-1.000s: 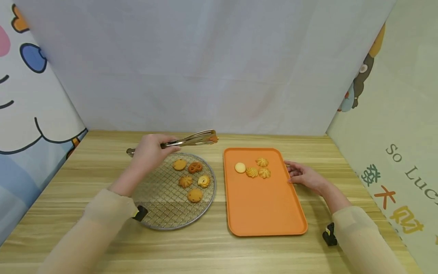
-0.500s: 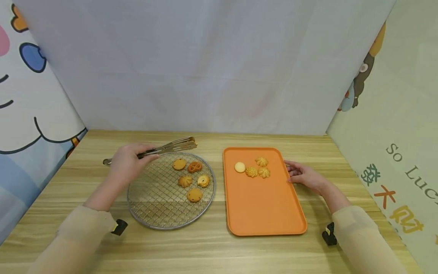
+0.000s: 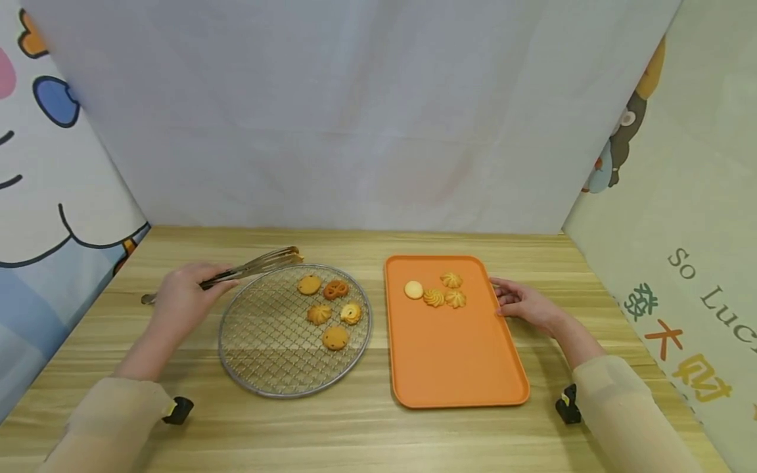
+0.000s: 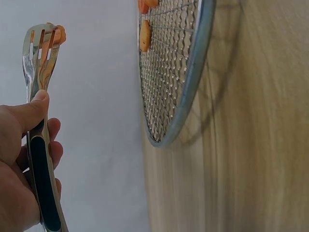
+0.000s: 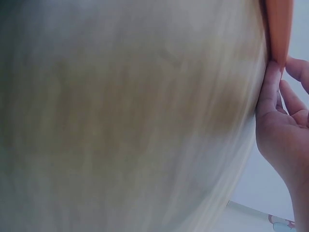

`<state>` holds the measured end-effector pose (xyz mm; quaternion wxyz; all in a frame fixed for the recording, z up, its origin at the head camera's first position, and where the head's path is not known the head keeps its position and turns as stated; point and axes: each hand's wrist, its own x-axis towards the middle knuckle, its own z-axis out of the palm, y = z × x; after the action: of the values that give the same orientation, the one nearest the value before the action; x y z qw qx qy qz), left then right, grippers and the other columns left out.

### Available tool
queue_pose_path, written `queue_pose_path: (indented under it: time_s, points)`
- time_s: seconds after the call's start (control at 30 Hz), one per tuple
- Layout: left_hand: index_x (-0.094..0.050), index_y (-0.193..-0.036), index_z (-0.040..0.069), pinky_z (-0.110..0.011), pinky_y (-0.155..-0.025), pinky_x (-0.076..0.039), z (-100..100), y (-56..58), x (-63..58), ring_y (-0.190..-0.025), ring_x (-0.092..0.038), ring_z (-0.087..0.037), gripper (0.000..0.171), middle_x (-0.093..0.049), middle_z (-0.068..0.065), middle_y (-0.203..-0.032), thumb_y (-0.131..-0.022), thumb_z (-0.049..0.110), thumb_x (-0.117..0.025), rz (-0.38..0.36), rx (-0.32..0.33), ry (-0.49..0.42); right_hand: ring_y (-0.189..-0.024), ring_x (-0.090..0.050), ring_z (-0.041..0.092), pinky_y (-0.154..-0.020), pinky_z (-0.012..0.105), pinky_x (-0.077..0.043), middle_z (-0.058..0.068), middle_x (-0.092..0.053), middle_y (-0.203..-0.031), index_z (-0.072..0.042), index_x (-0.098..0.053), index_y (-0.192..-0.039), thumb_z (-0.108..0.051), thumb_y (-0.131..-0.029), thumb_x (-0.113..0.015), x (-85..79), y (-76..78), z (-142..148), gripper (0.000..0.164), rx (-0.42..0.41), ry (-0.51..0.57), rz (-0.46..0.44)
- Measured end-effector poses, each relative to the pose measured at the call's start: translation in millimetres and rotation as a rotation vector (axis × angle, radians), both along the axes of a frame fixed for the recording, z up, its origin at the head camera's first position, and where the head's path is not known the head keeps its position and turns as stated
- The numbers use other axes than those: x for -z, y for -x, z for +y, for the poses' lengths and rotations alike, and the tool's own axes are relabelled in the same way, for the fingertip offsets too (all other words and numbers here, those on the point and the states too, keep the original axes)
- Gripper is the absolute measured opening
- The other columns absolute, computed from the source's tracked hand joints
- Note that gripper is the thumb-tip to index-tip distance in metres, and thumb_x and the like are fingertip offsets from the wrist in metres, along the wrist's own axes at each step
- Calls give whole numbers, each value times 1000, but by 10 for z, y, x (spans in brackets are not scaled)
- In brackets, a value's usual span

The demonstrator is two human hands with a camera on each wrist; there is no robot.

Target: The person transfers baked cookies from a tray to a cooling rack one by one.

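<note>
My left hand (image 3: pixel 184 295) holds a pair of metal tongs (image 3: pixel 254 267) with dark grips, left of the round wire rack (image 3: pixel 284 387). Between the tongs' slotted ends sits a small golden-brown cookie (image 4: pixel 60 35), mostly covered by the metal. On the rack lie several cookies (image 3: pixel 335 338) and a pretzel (image 3: pixel 336 290), grouped on its right half. My right hand (image 3: pixel 526 305) touches the right rim of the orange tray (image 3: pixel 458 368) with extended fingers. Several cookies (image 3: pixel 434 297), one of them pale and round, lie toward the tray's far end.
The rack and tray stand side by side on a wooden table (image 3: pixel 331 433), with a strip of tabletop between them. A pale cloth (image 3: pixel 355 118) hangs behind the table. Printed panels with cartoon figures stand at the left and right.
My left hand has moved left and slightly nearer, carrying the tongs with the cookie from beyond the rack's right side to its far-left edge. My right hand stays at the tray.
</note>
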<state>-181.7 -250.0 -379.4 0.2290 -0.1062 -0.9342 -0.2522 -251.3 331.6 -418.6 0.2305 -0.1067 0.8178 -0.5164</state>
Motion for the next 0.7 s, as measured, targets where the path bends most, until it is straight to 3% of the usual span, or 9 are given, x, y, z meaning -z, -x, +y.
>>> queue_pose_path:
  time_s: [0.13,0.43,0.7]
  points:
    - [-70,-109,2,-57,-74,-47,-89,-19,78,-94,-61,-45,31,-66,-26,-105,-83,19,-73,-48,-15,24,-99,-47,13,-78,20,-49,26,-35,-130,2,-15,-150,0,-90,-59,8,1,-1,74,-2,6,0]
    - [-72,-105,0,-53,-67,-51,-231,-12,265,-86,-65,-43,29,-68,-25,-100,-81,16,-75,-55,-8,80,-99,-46,13,-79,19,-49,26,-34,-131,1,-16,-150,-1,-90,-59,24,9,4,74,-6,-11,10]
    - [-71,-106,0,-53,-70,-50,-259,44,350,-87,-63,-44,33,-66,-27,-103,-82,22,-74,-183,0,119,-100,-46,14,-79,20,-49,26,-34,-131,1,-16,-150,-1,-90,-60,22,10,0,74,-7,-11,13]
